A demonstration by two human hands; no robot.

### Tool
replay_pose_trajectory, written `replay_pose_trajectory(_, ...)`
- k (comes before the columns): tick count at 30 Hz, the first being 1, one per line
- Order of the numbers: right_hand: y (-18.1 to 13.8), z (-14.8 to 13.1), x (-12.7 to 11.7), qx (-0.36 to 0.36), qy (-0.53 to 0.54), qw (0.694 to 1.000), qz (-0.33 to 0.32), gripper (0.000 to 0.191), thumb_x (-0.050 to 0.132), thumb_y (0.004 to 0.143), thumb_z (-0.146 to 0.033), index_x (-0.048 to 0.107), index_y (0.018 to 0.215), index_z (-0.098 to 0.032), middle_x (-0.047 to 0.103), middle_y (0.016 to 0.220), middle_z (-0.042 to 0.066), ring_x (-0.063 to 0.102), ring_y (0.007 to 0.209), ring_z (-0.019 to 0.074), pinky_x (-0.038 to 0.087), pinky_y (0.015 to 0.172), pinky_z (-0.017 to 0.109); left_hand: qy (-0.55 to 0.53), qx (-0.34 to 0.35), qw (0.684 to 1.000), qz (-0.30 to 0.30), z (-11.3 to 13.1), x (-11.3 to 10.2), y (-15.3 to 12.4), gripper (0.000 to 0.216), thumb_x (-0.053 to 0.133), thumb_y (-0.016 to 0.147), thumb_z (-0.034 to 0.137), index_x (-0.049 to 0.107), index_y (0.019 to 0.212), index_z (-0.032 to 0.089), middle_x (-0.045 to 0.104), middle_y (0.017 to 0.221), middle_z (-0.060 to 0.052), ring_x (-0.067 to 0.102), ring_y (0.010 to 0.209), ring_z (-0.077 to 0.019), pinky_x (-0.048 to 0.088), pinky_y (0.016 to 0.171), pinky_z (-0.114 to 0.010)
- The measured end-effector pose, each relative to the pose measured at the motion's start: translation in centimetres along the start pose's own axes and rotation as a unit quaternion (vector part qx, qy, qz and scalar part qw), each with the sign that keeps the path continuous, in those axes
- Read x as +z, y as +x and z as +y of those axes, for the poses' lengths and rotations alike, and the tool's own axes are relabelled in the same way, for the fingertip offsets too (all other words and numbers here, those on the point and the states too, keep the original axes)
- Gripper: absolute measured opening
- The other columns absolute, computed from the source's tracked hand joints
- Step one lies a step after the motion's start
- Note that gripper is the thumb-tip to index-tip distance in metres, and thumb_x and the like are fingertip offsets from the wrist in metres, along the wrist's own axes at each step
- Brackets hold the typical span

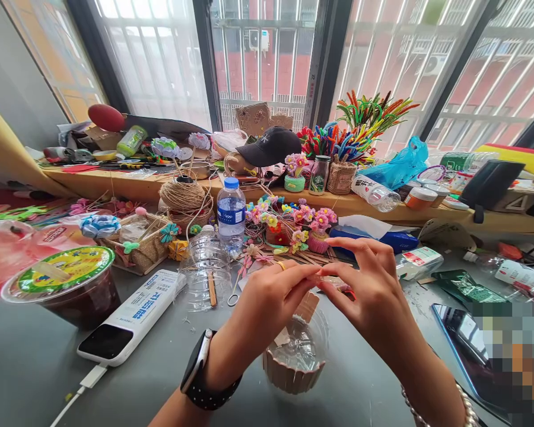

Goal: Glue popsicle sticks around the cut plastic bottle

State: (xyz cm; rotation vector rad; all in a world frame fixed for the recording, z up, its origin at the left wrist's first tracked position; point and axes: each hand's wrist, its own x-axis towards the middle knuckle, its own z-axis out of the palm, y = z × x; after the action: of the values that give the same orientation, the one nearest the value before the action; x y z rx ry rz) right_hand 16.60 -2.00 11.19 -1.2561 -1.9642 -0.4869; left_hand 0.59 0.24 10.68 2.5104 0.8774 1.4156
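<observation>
My left hand [271, 296], with a ring and a black-banded watch, has its fingers pressed together at the fingertips of my right hand [371, 290]. The right thumb and finger pinch at that same spot, with the other fingers bent above. Whatever lies between the fingertips is too small or hidden to make out. Just below both hands stands a cut-off clear plastic bottle base [300, 344], partly ringed by short brown strips [293, 375]. One wider brown piece rises at its back edge. Behind the left hand lies a pair of scissors [233, 299], partly hidden.
A cut clear bottle [207, 270] and a water bottle [231, 216] stand behind. At left are a lidded drink cup [78, 296] and a white power bank [131, 317] with a cable. A phone [467, 350] lies right. Twine [184, 198] and craft flowers [293, 219] crowd the back.
</observation>
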Motion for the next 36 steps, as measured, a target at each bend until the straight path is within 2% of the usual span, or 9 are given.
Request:
replay_pose_trajectory(4, 0.0, 0.2, -0.3, -0.001, 0.007, 1.000, 0.003, 0.007, 0.059, 0.072, -0.023, 0.065, 0.074, -0.020, 0.053, 0.109, 0.006, 0.039, 0.102, 0.0232, 0.035, 0.087, 0.040, -0.016, -0.017, 1.000, 0.019, -0.1, -0.1, 0.3, 0.018, 0.061, 0.074, 0.015, 0.063, 0.092, 0.015, 0.069, 0.085, -0.003, 0.063, 0.075, -0.0120, 0.049, 0.069, -0.021)
replay_pose_trajectory(11, 0.2, 0.6, -0.8, -0.006, 0.028, 1.000, 0.003, 0.006, 0.059, 0.072, -0.024, 0.064, 0.074, -0.022, 0.051, 0.111, 0.005, 0.037, 0.103, 0.0232, 0.032, 0.090, 0.040, -0.133, -0.085, 0.987, -0.014, -0.1, 0.1, 0.7, 0.014, 0.064, 0.070, 0.021, 0.065, 0.083, 0.015, 0.067, 0.077, -0.003, 0.059, 0.066, -0.0109, 0.049, 0.062, -0.022)
replay_pose_trajectory(20, 0.1, 0.6, -0.9, -0.001, 0.030, 1.000, -0.005, 0.005, 0.059, 0.071, -0.025, 0.063, 0.074, -0.023, 0.049, 0.112, 0.005, 0.037, 0.104, 0.0237, 0.032, 0.089, 0.041, -0.176, -0.078, 0.981, 0.014, 0.0, 0.4, 0.6, 0.010, 0.063, 0.072, 0.018, 0.065, 0.081, 0.016, 0.067, 0.079, -0.001, 0.058, 0.070, -0.0099, 0.047, 0.066, -0.020)
replay_pose_trajectory(25, 0.1, 0.7, -0.9, 0.001, 0.030, 0.999, -0.009, 0.006, 0.059, 0.071, -0.026, 0.064, 0.075, -0.023, 0.049, 0.114, 0.004, 0.037, 0.105, 0.0240, 0.032, 0.089, 0.041, -0.147, -0.053, 0.987, 0.032, 0.2, 0.5, 0.5, 0.008, 0.063, 0.072, 0.016, 0.064, 0.080, 0.016, 0.067, 0.076, -0.001, 0.059, 0.070, -0.0097, 0.047, 0.067, -0.020)
replay_pose_trajectory(30, 0.1, 1.0, -1.3, 0.003, 0.025, 1.000, -0.009, 0.021, 0.059, 0.072, -0.026, 0.063, 0.093, -0.023, 0.050, 0.116, 0.005, 0.040, 0.103, 0.0235, 0.035, 0.088, 0.041, -0.057, -0.006, 0.994, 0.098, 0.4, 0.7, 0.4, 0.009, 0.062, 0.072, 0.013, 0.064, 0.081, 0.015, 0.066, 0.075, -0.001, 0.059, 0.069, -0.0088, 0.047, 0.068, -0.018)
replay_pose_trajectory(33, 0.2, 0.7, -1.8, 0.042, 0.025, 0.998, 0.048, 0.014, 0.057, 0.074, -0.025, 0.063, 0.085, -0.020, 0.056, 0.099, 0.006, 0.046, 0.092, 0.0203, 0.038, 0.082, 0.037, 0.021, 0.026, 0.992, 0.123, 0.2, 1.1, 0.1, 0.012, 0.061, 0.073, 0.012, 0.063, 0.085, 0.013, 0.064, 0.074, -0.002, 0.058, 0.069, -0.0089, 0.046, 0.066, -0.018)
replay_pose_trajectory(36, 0.2, -0.2, -1.9, 0.055, 0.025, 0.995, 0.084, 0.010, 0.057, 0.074, -0.026, 0.060, 0.071, -0.017, 0.055, 0.075, 0.005, 0.048, 0.076, 0.0161, 0.040, 0.071, 0.031, 0.092, 0.054, 0.986, 0.130, 0.0, 1.4, -0.3, 0.015, 0.060, 0.074, 0.012, 0.062, 0.089, 0.013, 0.064, 0.075, -0.002, 0.058, 0.070, -0.0108, 0.047, 0.065, -0.021)
